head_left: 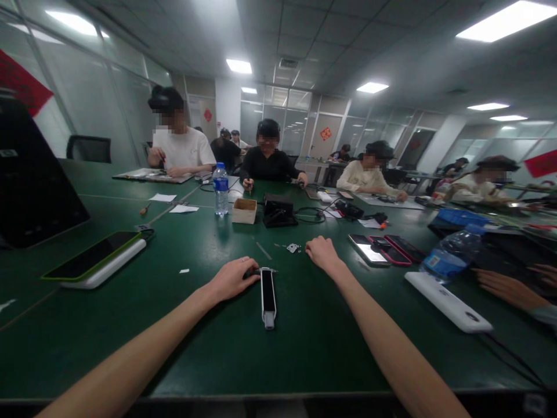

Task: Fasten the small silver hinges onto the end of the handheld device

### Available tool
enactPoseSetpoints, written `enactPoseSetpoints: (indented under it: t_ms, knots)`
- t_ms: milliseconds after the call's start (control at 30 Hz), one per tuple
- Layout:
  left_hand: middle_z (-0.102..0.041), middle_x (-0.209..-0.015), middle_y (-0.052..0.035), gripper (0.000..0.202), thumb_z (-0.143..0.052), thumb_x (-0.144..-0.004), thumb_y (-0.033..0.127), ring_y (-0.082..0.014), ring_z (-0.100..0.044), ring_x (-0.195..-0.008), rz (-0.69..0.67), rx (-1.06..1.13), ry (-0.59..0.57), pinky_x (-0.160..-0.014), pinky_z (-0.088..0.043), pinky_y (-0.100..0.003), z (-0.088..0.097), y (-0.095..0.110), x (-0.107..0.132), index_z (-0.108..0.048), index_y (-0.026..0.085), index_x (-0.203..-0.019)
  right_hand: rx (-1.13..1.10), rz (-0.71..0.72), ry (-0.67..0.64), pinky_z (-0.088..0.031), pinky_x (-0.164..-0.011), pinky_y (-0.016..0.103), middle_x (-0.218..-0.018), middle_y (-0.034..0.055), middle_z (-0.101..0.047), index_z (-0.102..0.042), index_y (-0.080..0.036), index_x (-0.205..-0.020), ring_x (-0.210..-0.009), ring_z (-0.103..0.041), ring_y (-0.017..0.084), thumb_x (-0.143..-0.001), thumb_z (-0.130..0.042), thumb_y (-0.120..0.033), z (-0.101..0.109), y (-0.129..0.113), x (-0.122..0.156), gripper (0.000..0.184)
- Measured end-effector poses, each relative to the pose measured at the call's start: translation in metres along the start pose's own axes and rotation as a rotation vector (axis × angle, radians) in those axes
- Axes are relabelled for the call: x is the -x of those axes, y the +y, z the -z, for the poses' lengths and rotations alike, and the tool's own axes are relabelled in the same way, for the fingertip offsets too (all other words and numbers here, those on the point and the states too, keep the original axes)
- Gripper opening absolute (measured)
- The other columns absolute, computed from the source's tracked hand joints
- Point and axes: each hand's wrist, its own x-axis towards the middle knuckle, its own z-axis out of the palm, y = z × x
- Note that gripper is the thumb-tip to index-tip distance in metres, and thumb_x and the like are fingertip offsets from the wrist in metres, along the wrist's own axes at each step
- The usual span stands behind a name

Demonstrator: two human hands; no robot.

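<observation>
A long, narrow device [268,296] with a black face, a pale frame and a grey tip at its near end lies on the green table in front of me. My left hand [235,278] rests beside its far end, thumb and fingers closed on that end. To the right, my right hand [322,253] is on the table with its fingers curled down; whatever is under the fingertips is too small to tell. Just left of those fingertips lie a small silvery metal plate [292,248] and a few tiny parts. A thin clear strip [263,251] lies between my hands.
Farther off stand a water bottle [221,190], a small open box [244,211] and a black stand [278,210]. Phones [369,249] and a white power bank [448,301] lie right; a green-edged phone [96,255] lies left. A co-worker's hand [507,289] is at right.
</observation>
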Motion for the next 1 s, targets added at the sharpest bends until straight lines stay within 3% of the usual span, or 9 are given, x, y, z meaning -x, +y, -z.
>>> enactPoseSetpoints:
  t_ms: [100,233,367,500,733,833,1000]
  knots:
    - [-0.061,-0.092,-0.0029,0.017,-0.054,-0.088,0.031,-0.0182,-0.059,-0.08,0.016,0.02,0.006,-0.07,-0.044,-0.028,0.001,0.002,0.002,-0.057,0.019,-0.1,0.002,-0.008,-0.002,-0.032,-0.091,0.039,-0.111,0.0166,-0.062,-0.065,-0.014,-0.101,-0.113,-0.046,0.027,-0.091,-0.04,-0.017,0.002,-0.005,-0.004,0.027]
    - [-0.061,-0.094,-0.0028,0.015,-0.057,-0.086,0.028,-0.0177,-0.059,-0.082,0.042,0.005,-0.005,-0.072,-0.045,-0.028,0.003,0.007,0.005,-0.057,0.019,-0.099,-0.04,-0.047,-0.057,-0.039,-0.085,0.038,-0.103,0.0178,-0.065,-0.067,-0.012,-0.095,-0.106,-0.054,0.028,-0.081,-0.053,-0.014,0.005,-0.009,-0.016,0.019]
    - [-0.06,-0.095,-0.0031,0.016,-0.057,-0.087,0.028,-0.0181,-0.058,-0.084,0.077,0.002,-0.003,-0.073,-0.046,-0.028,0.007,0.011,0.007,-0.058,0.019,-0.1,-0.136,-0.125,-0.147,-0.046,-0.074,0.032,-0.095,0.012,-0.068,-0.068,-0.016,-0.09,-0.09,-0.063,0.023,-0.075,-0.061,-0.019,0.012,-0.009,-0.032,0.017]
    - [-0.06,-0.097,-0.0025,0.017,-0.056,-0.087,0.028,-0.0176,-0.058,-0.086,0.098,0.024,-0.034,-0.074,-0.046,-0.028,0.012,0.014,0.008,-0.057,0.02,-0.102,-0.199,-0.155,-0.19,-0.048,-0.074,0.03,-0.091,0.009,-0.069,-0.068,-0.018,-0.085,-0.086,-0.065,0.021,-0.07,-0.065,-0.023,0.018,-0.01,-0.039,0.016]
    - [-0.06,-0.096,-0.0032,0.016,-0.056,-0.087,0.028,-0.0182,-0.058,-0.084,0.065,0.04,-0.023,-0.073,-0.046,-0.028,0.01,0.012,0.007,-0.058,0.02,-0.1,-0.232,-0.114,-0.171,-0.045,-0.081,0.03,-0.097,0.0076,-0.069,-0.07,-0.02,-0.086,-0.094,-0.063,0.02,-0.076,-0.061,-0.02,0.018,-0.002,-0.035,0.014]
    - [-0.06,-0.095,-0.0035,0.016,-0.054,-0.087,0.028,-0.019,-0.059,-0.084,0.056,0.033,-0.012,-0.073,-0.045,-0.029,0.008,0.008,0.004,-0.058,0.019,-0.099,-0.246,-0.105,-0.176,-0.045,-0.081,0.028,-0.097,0.0059,-0.069,-0.071,-0.022,-0.089,-0.095,-0.063,0.019,-0.076,-0.063,-0.026,0.016,0.002,-0.035,0.016]
    - [-0.061,-0.095,-0.0039,0.017,-0.052,-0.087,0.03,-0.0193,-0.059,-0.083,0.039,0.011,-0.013,-0.073,-0.045,-0.03,0.005,0.004,0.002,-0.057,0.02,-0.099,-0.257,-0.166,-0.182,-0.047,-0.076,0.027,-0.103,0.0108,-0.067,-0.07,-0.018,-0.092,-0.093,-0.064,0.02,-0.072,-0.067,-0.032,0.015,0.001,-0.039,0.024]
